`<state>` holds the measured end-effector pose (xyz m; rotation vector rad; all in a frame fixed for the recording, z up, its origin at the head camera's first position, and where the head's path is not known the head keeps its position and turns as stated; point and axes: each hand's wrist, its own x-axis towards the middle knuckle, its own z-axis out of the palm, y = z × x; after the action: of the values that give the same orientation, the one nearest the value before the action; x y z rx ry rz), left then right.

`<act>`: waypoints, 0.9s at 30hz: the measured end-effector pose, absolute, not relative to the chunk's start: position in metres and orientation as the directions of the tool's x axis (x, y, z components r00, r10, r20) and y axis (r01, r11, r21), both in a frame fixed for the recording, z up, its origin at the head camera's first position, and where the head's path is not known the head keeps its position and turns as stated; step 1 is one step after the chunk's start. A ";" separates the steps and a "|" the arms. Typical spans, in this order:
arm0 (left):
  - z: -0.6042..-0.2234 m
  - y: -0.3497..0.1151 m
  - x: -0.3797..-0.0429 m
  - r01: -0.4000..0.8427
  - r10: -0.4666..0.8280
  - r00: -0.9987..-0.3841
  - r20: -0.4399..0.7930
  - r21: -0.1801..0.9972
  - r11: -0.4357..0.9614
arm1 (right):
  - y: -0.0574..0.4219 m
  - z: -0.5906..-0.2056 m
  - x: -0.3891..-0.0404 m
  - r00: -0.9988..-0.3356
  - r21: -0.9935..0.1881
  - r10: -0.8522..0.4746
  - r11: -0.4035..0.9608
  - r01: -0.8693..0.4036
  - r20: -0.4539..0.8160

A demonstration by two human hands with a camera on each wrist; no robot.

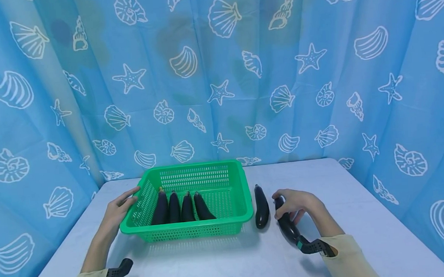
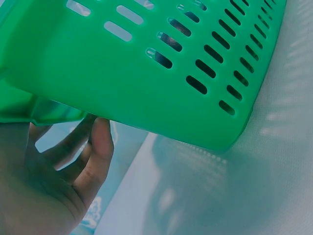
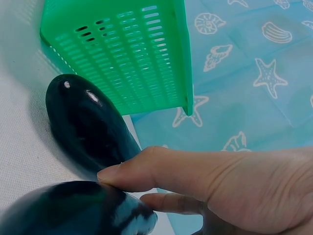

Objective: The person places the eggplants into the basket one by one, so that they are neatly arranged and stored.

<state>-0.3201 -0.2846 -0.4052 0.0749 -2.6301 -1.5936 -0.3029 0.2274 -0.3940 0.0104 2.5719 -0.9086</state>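
Gloss may free the long black eggplant [image 1: 288,229] our right hand [image 1: 296,201] pinches, lower right; relaxed left hand [image 1: 116,209] touches green plastic basket [image 1: 189,225].

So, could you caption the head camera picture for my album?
Right hand grips one eggplant beside another on the table; left hand touches a green basket holding four more.

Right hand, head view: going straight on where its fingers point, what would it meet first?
Probably the loose eggplant beside the basket, though how high the right hand sits is unclear.
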 end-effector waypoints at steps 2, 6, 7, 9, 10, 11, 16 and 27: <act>-0.405 -0.285 -0.320 -0.008 -0.075 -0.997 0.030 0.887 0.463 | 0.228 -0.395 -0.303 -0.917 -0.603 -0.132 0.786 0.135 -0.378; -0.405 -0.285 -0.320 -0.005 -0.072 -0.997 0.032 0.886 0.464 | 0.229 -0.395 -0.303 -0.918 -0.604 -0.145 0.788 0.119 -0.369; -0.405 -0.285 -0.320 -0.004 -0.072 -0.997 0.033 0.886 0.464 | 0.230 -0.396 -0.303 -0.918 -0.604 -0.146 0.788 0.118 -0.369; -0.404 -0.285 -0.320 -0.005 -0.072 -0.997 0.033 0.886 0.464 | 0.230 -0.396 -0.303 -0.919 -0.603 -0.150 0.790 0.110 -0.364; -0.404 -0.285 -0.320 -0.006 -0.072 -0.997 0.031 0.886 0.464 | 0.230 -0.396 -0.303 -0.919 -0.603 -0.151 0.790 0.108 -0.363; -0.404 -0.285 -0.320 -0.007 -0.072 -0.997 0.029 0.886 0.463 | 0.230 -0.396 -0.303 -0.920 -0.602 -0.153 0.792 0.104 -0.360; -0.405 -0.285 -0.320 -0.008 -0.071 -0.997 0.028 0.887 0.462 | 0.231 -0.396 -0.303 -0.927 -0.598 -0.149 0.796 0.094 -0.345; -0.406 -0.285 -0.320 0.007 -0.068 -0.997 0.043 0.887 0.462 | 0.232 -0.396 -0.304 -0.936 -0.591 -0.138 0.802 0.086 -0.324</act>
<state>-0.3201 -0.2853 -0.4057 0.0549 -2.6233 -1.5921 -0.3042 0.2323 -0.3962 -0.0398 2.6370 -0.8887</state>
